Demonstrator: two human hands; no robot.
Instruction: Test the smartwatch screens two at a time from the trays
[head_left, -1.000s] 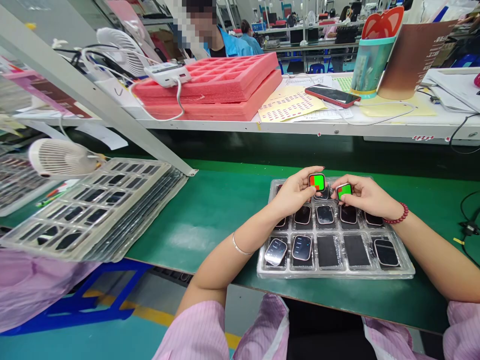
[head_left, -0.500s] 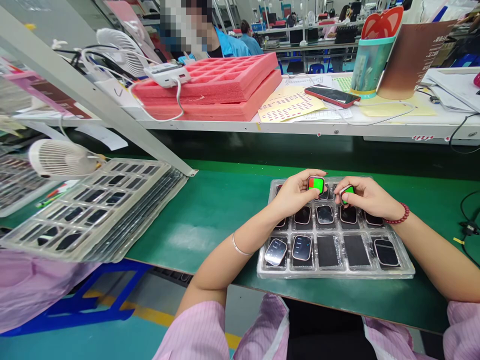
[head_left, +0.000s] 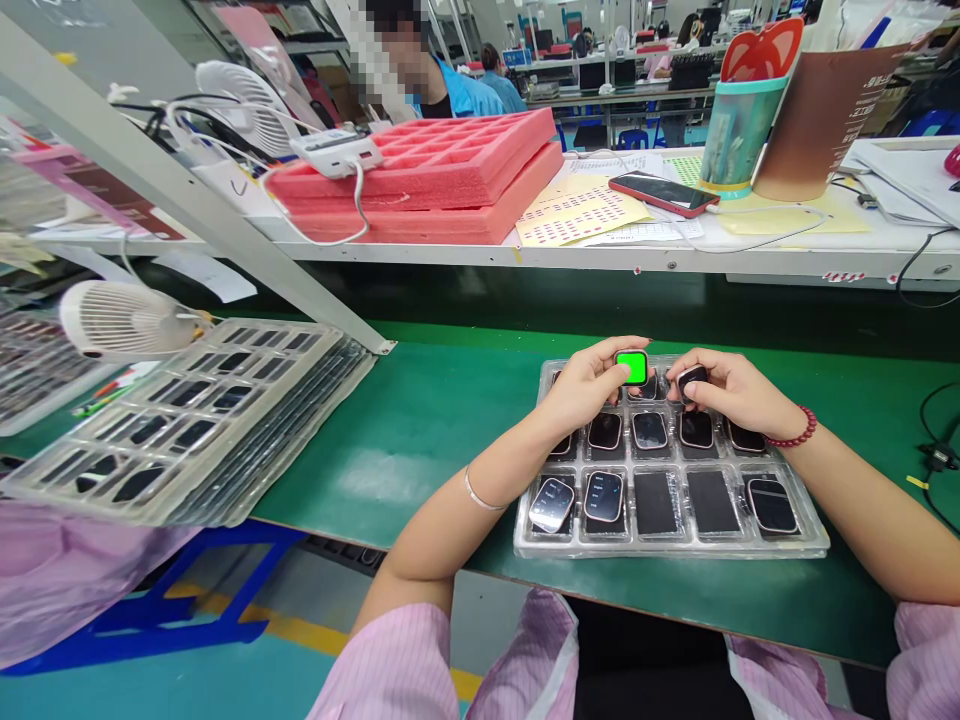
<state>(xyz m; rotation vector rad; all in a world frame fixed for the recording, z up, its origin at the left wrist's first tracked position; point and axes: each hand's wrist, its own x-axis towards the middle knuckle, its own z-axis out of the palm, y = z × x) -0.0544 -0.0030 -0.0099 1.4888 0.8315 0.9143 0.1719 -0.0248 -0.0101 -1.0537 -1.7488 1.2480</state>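
My left hand [head_left: 592, 382] is closed on a smartwatch body [head_left: 635, 367] whose screen glows solid green, with the thumb at its left edge. Close beside it, my right hand [head_left: 721, 388] grips a second smartwatch body [head_left: 691, 379] with a dark screen, partly covered by the fingers. Both hands are above the back row of a clear plastic tray [head_left: 664, 547]. Several smartwatch bodies lie in its pockets, such as one with white text on its screen [head_left: 604, 496]. Two front pockets show only a dark bottom. My hands hide part of the back row.
A stack of clear trays [head_left: 217, 400] stands at the left, beside a white fan [head_left: 127, 318]. Above the green table, a shelf [head_left: 450, 254] bears red foam trays [head_left: 420, 190], a phone [head_left: 664, 193] and a teal cup [head_left: 742, 130]. A black cable [head_left: 939, 455] lies at right.
The left watch's screen has gone from red and green blocks to solid green. The right watch's screen has turned from lit red and green to dark. My hands have barely moved.
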